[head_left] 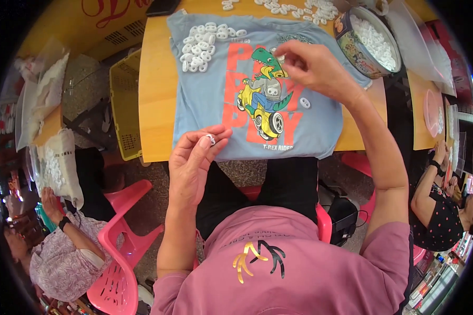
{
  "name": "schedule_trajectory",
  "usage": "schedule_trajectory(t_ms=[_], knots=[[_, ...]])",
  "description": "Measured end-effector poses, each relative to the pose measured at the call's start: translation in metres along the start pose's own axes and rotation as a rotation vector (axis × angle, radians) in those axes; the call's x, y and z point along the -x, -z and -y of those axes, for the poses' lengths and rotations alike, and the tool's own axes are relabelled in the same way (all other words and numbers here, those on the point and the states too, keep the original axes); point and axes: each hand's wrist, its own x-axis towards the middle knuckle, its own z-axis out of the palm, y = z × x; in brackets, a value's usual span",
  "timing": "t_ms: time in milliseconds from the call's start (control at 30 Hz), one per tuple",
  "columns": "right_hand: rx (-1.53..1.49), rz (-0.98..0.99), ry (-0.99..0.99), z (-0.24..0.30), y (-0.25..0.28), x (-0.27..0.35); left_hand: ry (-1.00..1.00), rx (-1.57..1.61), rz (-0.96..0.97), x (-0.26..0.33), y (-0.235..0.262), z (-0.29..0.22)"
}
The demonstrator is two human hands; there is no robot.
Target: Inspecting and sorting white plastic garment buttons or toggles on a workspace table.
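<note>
My left hand (194, 160) pinches a small white plastic piece (211, 139) between thumb and fingertips, just off the near edge of a light blue T-shirt (199, 100). The shirt lies flat on the table with a printed dinosaur rider on it. Above the print, my right hand (312, 68) has its fingers curled, with a white piece (281, 59) at the fingertips, partly hidden. A single white oval piece (305, 103) with two holes lies below that hand. A pile of similar pieces (199, 48) sits at the shirt's upper left.
A round tin (347, 44) full of white pieces stands at the table's far right. More loose pieces (299, 10) lie along the far edge. A yellow crate (126, 105) is left of the wooden table (155, 94). Other people work at both sides, near a pink chair (126, 236).
</note>
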Motion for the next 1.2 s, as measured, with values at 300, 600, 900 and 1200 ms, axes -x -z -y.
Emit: schedule_trajectory(t_ms=[300, 600, 900, 1200], knots=[[-1.351, -0.251, -0.411, 0.034, -0.022, 0.035, -0.029, 0.106, 0.106, 0.000, -0.015, -0.007], [-1.433, -0.306, -0.195, 0.096, -0.030, 0.052, -0.119, 0.053, 0.182, 0.001, -0.074, -0.019], [-1.167, -0.399, -0.129, 0.123, -0.031, 0.058, -0.202, 0.009, 0.223, 0.002, -0.080, -0.016], [-1.078, -0.349, -0.122, 0.129, -0.028, 0.058, -0.263, -0.096, 0.244, 0.007, -0.077, -0.018]])
